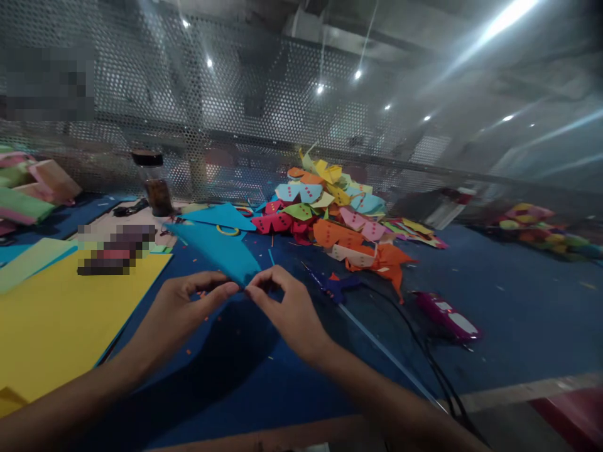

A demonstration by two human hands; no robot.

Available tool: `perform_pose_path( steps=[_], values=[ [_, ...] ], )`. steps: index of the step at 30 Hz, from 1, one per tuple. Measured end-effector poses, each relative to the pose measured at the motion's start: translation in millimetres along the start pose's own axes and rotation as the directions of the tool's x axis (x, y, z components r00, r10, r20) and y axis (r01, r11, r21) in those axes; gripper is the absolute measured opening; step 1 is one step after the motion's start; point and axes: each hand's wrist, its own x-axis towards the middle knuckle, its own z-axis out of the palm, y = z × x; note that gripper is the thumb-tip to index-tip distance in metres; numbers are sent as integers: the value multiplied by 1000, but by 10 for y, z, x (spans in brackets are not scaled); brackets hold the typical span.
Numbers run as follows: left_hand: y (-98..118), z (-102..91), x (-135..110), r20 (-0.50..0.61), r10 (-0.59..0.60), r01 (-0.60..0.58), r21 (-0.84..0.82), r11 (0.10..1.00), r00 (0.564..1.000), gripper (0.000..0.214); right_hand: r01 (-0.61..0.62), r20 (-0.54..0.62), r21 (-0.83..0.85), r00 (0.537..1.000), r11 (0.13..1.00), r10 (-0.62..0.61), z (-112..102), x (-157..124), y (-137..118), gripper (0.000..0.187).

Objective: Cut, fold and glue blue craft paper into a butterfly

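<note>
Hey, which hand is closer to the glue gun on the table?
Right. The right hand, pinching the blue paper, is just left of the glue gun; the left hand is farther left, beyond the right one.

A grey metal screen (254, 81) full of small holes runs along behind the blue table (527, 314), whose near edge (513, 392) is pale. Above the table spreads a dim grey ceiling (419, 28), with a long bright strip light (506, 24) and several small lights (358, 75) glowing.

bare left hand (183, 307), bare right hand (294, 311), slim bare forearms (89, 389)
</note>
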Motion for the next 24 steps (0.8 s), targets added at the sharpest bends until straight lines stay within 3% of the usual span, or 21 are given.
perform_pose_path(
  steps=[7, 9, 12, 15, 18, 21, 24],
  values=[
    [-48, 44, 37, -12, -7, 6, -80, 997, 1000, 34, 65, 35, -35, 997, 997, -64, 94, -3, 72, 6],
    [-16, 31, 76, -48, -13, 7, -117, 993, 999, 35, 79, -24, -60, 996, 995, -81, 55, 10, 96, 3],
    [53, 12, 156, -61, -22, 9, -201, 979, 998, 35, 19, -179, -51, 984, 998, -28, -35, 61, 158, 27],
    [81, 17, 245, 27, -22, 28, -285, 958, 999, 33, -87, -207, 101, 973, 991, 107, -171, 145, 218, 44],
    [41, 56, 313, 156, -36, 85, -318, 944, 987, 32, -108, -210, 224, 965, 969, 156, -330, 226, 240, 48],
    [-18, 111, 331, 318, -65, 152, -259, 954, 946, 36, -117, -204, 316, 961, 941, 188, -435, 268, 247, 51],
    [-48, 164, 302, 426, -85, 184, -197, 963, 901, 40, -225, -87, 377, 957, 898, 276, -424, 268, 275, 49]
  ],
)
